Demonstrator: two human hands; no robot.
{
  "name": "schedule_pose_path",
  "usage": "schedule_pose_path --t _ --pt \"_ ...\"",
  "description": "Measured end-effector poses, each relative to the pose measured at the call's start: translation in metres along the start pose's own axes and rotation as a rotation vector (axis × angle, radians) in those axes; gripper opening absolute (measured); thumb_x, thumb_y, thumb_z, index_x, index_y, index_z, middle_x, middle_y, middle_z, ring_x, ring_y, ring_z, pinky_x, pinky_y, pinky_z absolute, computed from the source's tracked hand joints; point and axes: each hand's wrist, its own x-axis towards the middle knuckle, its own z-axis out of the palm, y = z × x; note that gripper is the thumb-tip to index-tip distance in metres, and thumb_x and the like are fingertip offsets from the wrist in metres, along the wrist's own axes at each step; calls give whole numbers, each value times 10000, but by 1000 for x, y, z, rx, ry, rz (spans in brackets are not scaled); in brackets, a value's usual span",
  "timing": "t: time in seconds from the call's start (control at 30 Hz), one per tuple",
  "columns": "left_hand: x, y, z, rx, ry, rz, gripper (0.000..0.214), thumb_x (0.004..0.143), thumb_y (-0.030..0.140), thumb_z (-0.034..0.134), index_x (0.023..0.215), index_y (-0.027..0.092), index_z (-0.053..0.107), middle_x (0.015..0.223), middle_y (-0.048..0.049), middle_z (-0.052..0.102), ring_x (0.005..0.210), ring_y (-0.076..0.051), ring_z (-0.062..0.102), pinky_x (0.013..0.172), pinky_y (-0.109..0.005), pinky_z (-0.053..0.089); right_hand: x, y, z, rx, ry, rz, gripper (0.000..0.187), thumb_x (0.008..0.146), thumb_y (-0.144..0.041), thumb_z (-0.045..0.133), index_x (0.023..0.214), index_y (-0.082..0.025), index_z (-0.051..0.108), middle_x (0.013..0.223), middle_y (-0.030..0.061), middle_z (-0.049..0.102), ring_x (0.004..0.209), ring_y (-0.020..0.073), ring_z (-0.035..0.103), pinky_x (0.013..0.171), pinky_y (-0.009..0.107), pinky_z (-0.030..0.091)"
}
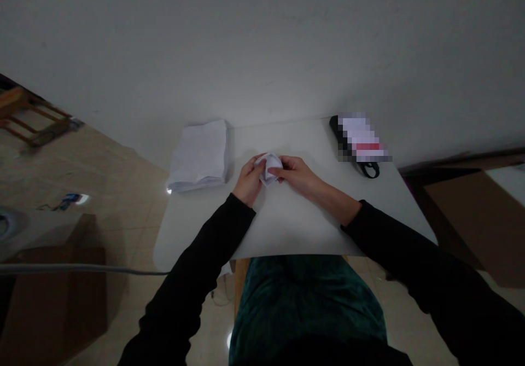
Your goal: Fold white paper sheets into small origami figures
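Left hand [247, 181] and right hand [296, 174] half-closed, pinching a folded white sheet [268, 168]. Risk: if the grip eases, folds could spring open.

White painted wall [262, 43] across the far side, beige ceramic floor tiles [123, 191] below, white rectangular tabletop [197, 229] meeting the wall, brown wooden furniture frame [28, 117] at upper left, brown cardboard panel [471, 224] at right, grey cable [82, 268] at lower left, dim light throughout
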Motion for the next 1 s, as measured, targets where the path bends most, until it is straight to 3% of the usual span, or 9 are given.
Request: schedule_pose_path --t 0.23,0.4,0.63,1.0 --pt "3 -10 -5 206 -29 90 350 808 456 743 930 142 648 761 -23 636 670 -139 569 648 -257 442 -3 -2 7 -74 195 -21 160 665 -306 692 700 -173 610 559 -32 556 500 101 482 507 269 370" --pt "1 -9 0 314 -10 150 226 860 362 689 918 145 671 773 -19 638 693 -148 559 674 -253 425 -6 3 14 -205 323 -115 147 679 -267 637 652 -219 500 524 -52 505 475 109 474 470 257 351" --pt "-1 -5 3 422 101 213 113 865 258 685 838 151 663 721 -2 612 683 -145 540 671 -248 399 -10 3 17 -267 345 -186 194 737 -302 602 670 -240 431 566 -54 450 518 107 432 479 248 315" --pt "1 -10 0 321 49 136 211 894 358 664 832 158 639 711 -4 586 660 -142 512 649 -256 383 -6 3 15 -244 281 -172 108 722 -298 560 767 -201 571 687 -17 537 611 127 464 527 258 361"
